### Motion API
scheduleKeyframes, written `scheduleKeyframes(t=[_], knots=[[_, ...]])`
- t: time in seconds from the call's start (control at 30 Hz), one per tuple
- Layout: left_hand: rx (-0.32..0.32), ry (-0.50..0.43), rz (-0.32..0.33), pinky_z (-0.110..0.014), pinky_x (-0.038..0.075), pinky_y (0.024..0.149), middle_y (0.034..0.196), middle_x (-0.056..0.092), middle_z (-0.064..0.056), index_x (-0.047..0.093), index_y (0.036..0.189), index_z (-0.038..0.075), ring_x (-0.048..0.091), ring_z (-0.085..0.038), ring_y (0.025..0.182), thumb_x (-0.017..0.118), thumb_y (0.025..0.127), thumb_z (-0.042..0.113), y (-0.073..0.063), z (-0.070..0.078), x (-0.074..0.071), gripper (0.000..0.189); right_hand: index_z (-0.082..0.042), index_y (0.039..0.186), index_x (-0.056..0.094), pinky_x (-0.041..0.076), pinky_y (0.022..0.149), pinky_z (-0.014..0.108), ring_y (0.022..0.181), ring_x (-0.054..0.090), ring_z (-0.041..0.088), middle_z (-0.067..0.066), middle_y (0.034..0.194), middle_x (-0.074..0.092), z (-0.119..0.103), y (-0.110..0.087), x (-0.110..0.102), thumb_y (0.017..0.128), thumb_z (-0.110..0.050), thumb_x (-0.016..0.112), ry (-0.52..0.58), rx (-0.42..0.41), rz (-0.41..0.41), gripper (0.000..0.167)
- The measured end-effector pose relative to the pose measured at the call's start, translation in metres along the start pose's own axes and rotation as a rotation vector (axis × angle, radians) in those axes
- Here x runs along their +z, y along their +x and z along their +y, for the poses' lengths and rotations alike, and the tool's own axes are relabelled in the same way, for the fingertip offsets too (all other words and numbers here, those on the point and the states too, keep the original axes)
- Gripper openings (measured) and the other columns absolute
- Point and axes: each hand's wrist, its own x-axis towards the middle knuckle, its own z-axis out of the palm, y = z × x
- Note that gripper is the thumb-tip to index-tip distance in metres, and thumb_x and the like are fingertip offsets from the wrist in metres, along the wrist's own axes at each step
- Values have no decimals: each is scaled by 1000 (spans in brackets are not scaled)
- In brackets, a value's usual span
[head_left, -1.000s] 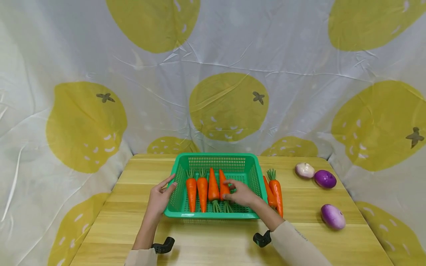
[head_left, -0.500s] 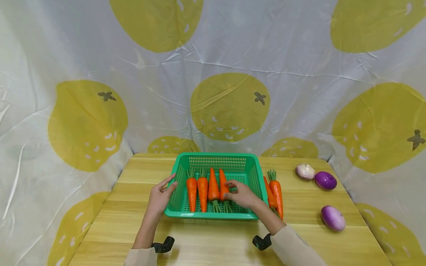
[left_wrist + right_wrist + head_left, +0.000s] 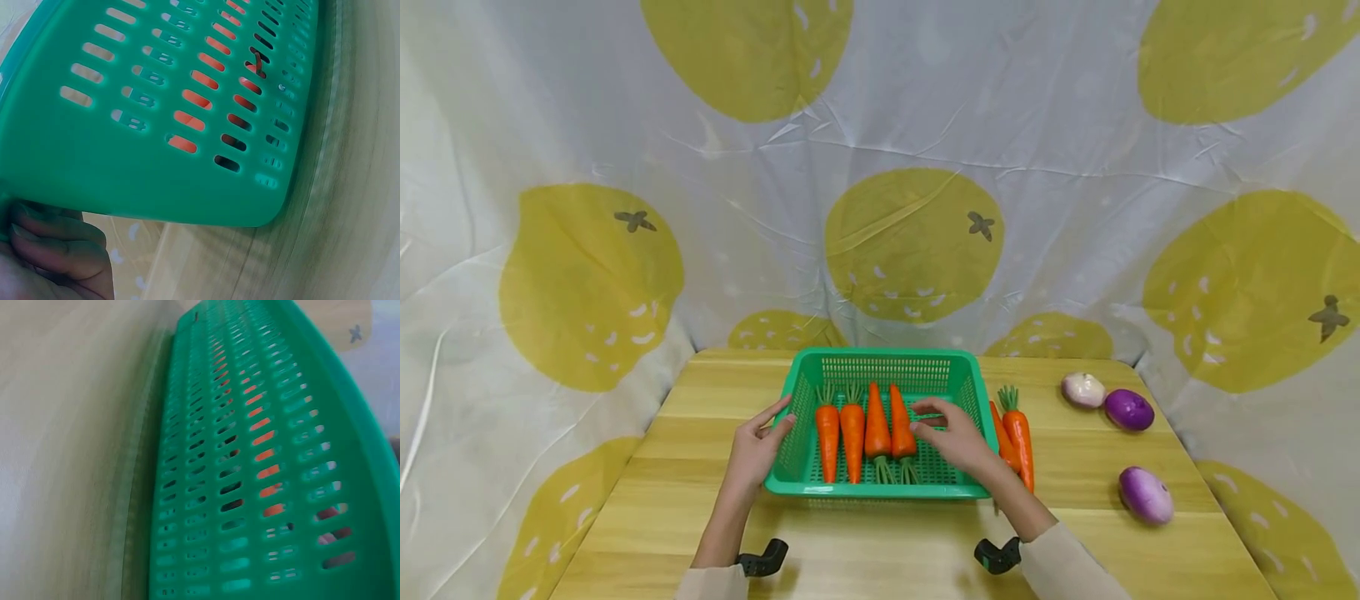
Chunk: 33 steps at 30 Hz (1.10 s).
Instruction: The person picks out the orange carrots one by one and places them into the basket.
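Note:
A green plastic basket (image 3: 880, 490) stands on the table with a row of orange carrots in it. Two of them, such as the leftmost carrot (image 3: 827, 442), have their tops toward the back; the other two lie the opposite way. My left hand (image 3: 754, 450) holds the basket's left rim, and in the left wrist view its fingers (image 3: 69, 250) curl at the rim. Inside the basket, my right hand (image 3: 955, 437) hovers just right of the rightmost carrot (image 3: 902, 425), fingers loosely bent, holding nothing. The right wrist view shows mostly the basket's slotted wall (image 3: 250, 456).
Right of the basket, two more carrots (image 3: 1018, 437) lie close against its side. Farther right are a whitish onion (image 3: 1082, 390), a purple onion (image 3: 1129, 410) and, nearer, a purple-white onion (image 3: 1146, 496). A lemon-print cloth (image 3: 917, 250) hangs behind the wooden table (image 3: 865, 550).
My right hand has let go of the rightmost carrot and moved slightly right, off it. The left hand keeps its place on the rim.

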Motion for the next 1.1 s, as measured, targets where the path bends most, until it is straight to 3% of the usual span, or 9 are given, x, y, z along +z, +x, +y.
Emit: scheduleKeyframes(t=[0.13,0.3,0.57,0.67,0.8,0.97,1.1], knots=[[-7,-1,-1,-49,62,70,106,75,-29,60,147,28,73,-49,87,68,101,34,-1,-2,0,47,-18,134,63,55,100,46,126,61,32,14,141,60,0,-8,-7,101,-29,68,60,3,-10,35],[0,1,-1,-46,62,69,102,77,-25,58,148,26,75,-42,81,67,102,34,-3,-1,1,48,-15,136,61,52,105,49,126,61,33,11,141,59,-2,-15,-21,102,-31,67,121,-8,-24,38],[8,8,-2,-46,63,68,101,76,-26,58,148,28,74,-45,83,67,102,37,1,-1,1,48,-12,139,58,52,106,47,126,63,32,15,143,58,-3,-24,-60,104,-30,65,125,-35,30,40],[14,25,-1,-38,60,61,87,75,-25,60,147,29,70,-37,67,68,101,37,0,-1,0,47,-7,143,55,53,106,45,130,59,39,20,146,55,2,-28,-74,104,-29,64,137,-33,52,45],[18,39,0,-33,53,54,75,68,-26,61,145,30,60,-31,55,69,101,37,-1,-2,-2,46,-1,144,53,55,102,33,132,57,42,23,147,55,7,-33,-90,105,-27,63,105,-29,104,49],[23,40,-5,-35,55,55,80,70,-28,60,146,29,63,-35,59,69,100,38,0,-1,-2,48,-4,142,56,53,96,21,131,59,38,19,144,58,16,-40,-105,105,-27,63,2,-18,165,44],[31,48,-1,-34,53,53,77,67,-30,60,147,29,60,-33,56,69,100,38,1,-1,-1,48,-4,141,57,51,95,18,132,57,40,19,145,58,24,-46,-112,104,-26,64,-6,-11,178,43]])
